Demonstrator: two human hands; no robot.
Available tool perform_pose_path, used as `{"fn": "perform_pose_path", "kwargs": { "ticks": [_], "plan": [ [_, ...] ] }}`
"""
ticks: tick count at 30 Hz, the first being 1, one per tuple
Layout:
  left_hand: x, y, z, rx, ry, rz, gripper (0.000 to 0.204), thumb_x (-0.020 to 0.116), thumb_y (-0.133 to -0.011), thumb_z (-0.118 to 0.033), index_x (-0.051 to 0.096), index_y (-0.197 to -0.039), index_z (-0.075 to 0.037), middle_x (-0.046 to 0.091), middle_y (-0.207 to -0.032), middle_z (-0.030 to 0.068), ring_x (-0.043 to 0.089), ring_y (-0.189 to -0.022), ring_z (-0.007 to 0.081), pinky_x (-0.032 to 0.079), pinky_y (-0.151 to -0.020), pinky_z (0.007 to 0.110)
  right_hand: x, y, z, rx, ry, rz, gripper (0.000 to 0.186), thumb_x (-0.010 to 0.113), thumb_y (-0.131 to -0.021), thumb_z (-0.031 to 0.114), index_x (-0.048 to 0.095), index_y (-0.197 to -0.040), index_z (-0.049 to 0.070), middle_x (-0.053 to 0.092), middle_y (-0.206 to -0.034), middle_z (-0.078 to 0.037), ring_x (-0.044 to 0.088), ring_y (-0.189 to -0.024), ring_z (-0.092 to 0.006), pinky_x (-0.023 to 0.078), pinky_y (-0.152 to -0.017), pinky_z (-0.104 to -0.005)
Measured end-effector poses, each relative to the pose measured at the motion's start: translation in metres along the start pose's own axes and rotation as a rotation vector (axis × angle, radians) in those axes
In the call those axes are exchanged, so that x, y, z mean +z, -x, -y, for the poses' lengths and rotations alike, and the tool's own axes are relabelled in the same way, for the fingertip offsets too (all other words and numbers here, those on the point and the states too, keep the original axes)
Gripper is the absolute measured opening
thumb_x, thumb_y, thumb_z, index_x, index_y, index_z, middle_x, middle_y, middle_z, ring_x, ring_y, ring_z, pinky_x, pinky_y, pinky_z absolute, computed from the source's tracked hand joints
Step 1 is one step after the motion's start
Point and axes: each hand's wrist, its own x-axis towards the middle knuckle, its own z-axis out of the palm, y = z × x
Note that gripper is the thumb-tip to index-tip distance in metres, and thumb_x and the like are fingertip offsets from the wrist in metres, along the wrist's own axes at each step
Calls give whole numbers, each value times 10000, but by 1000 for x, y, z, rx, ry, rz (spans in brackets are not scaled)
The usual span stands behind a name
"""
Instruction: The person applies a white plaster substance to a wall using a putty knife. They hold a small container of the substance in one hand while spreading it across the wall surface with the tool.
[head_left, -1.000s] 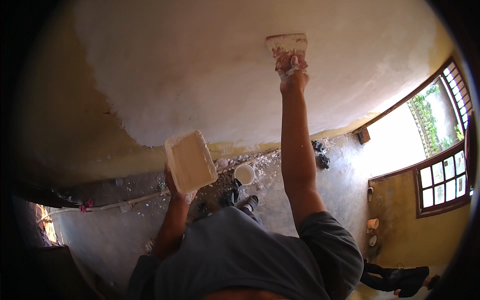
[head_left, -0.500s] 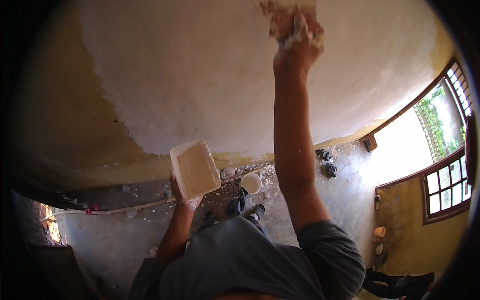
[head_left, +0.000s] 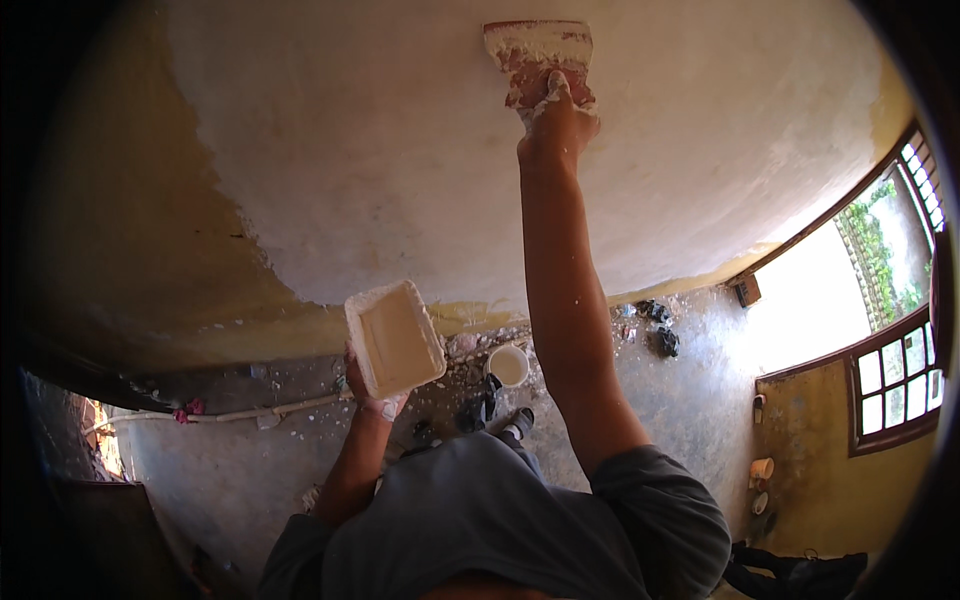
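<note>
My right hand, smeared with whitish paste, reaches up against the wall and is closed round a wide reddish putty knife. Pale filler coats the blade, whose broad edge points up the wall. Lower and to the left, my left hand grips a rectangular plastic tub from beneath and its left side. Cream filler lies inside the tub and crusts its rim. Much of the wall before me bears a whitish coat; bare yellow-brown shows at the left and along the bottom.
A white bucket stands on the debris-strewn floor near my feet. Black plastic bags lie by the wall's foot. A long pole lies at the left. Right are a bright doorway, a barred window and small containers.
My right hand and the putty knife have shifted left and downward, bringing the whole blade into view. My left hand still holds the tub in nearly the same place.
</note>
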Motion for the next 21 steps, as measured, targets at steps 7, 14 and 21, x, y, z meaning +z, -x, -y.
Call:
{"fn": "perform_pose_path", "kwargs": {
  "ticks": [7,14,21],
  "plan": [
    [-5,5,-3,-10,7,27,638,422,-983,-584,442,-1470,-172,550,-1401,71,557,-1260,313,473,-1036,526,-45,22,-39,109,33,-76,329,610,-951,23,487,-1242,-68,614,-1177,-194,679,-982,-288,624,-799,-430],
    [-8,6,-2,6,-7,-116,618,408,-989,-579,461,-1450,-171,566,-1380,81,575,-1235,327,474,-1030,540,-103,33,-88,224,108,-196,297,622,-945,43,531,-1214,-43,634,-1155,-181,686,-955,-283,619,-744,-426],
    [0,3,-1,1,-17,-99,606,392,-1005,-557,449,-1461,-162,562,-1384,95,573,-1240,329,473,-1039,539,-223,7,-132,357,-98,-584,259,572,-946,18,551,-1199,-31,684,-966,-172,711,-779,-297,597,-582,-406]
  ]
}}
